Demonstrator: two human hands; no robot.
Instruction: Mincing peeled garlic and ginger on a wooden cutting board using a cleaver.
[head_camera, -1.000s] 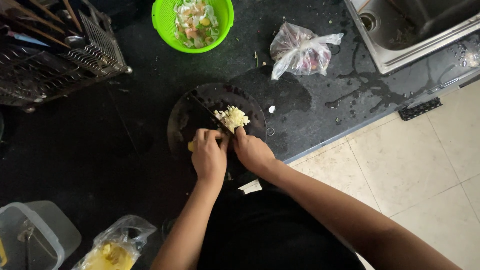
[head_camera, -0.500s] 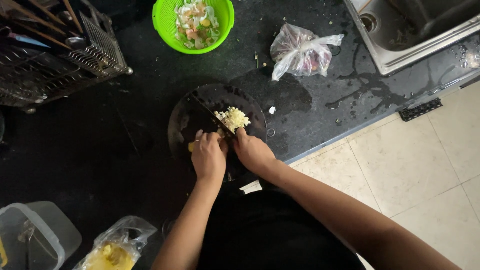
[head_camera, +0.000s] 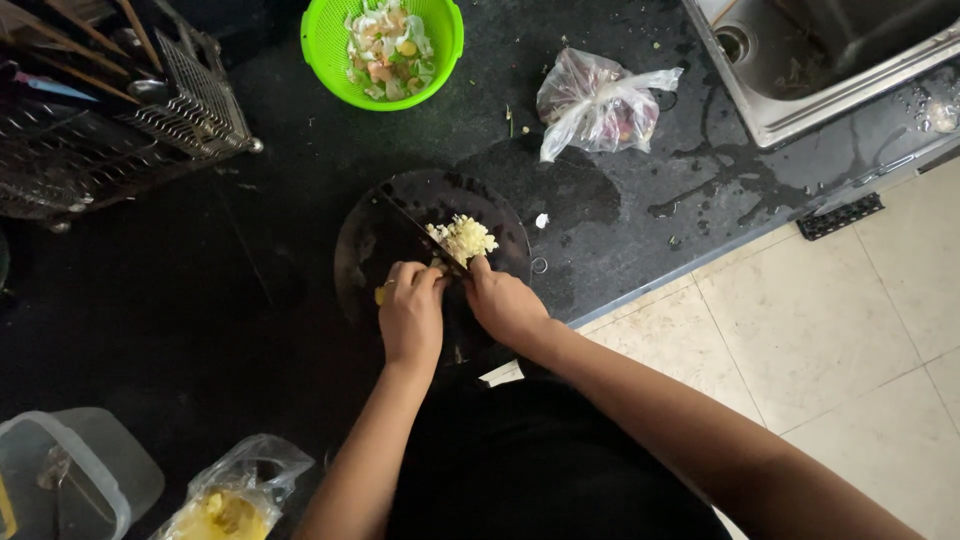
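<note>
A round dark cutting board (head_camera: 370, 240) lies on the black counter. On it sits a small heap of pale yellow chopped pieces (head_camera: 462, 238). A dark knife (head_camera: 420, 232) slants across the board from upper left down toward the hands. My right hand (head_camera: 505, 305) is closed over its handle end. My left hand (head_camera: 411, 313) is curled beside it, fingers pinching a small yellow piece (head_camera: 380, 296) at the board's near edge. Both hands touch each other just below the heap.
A green bowl (head_camera: 330, 50) of vegetable scraps stands at the back. A knotted plastic bag (head_camera: 597, 105) lies near the steel sink (head_camera: 790, 100). A wire dish rack (head_camera: 110, 120) is at left. A clear container (head_camera: 70, 485) and a bag of yellow food (head_camera: 225, 500) sit near left.
Hardly anything differs; the hands stay at the board's near side and the heap of chopped pieces lies in the same spot.
</note>
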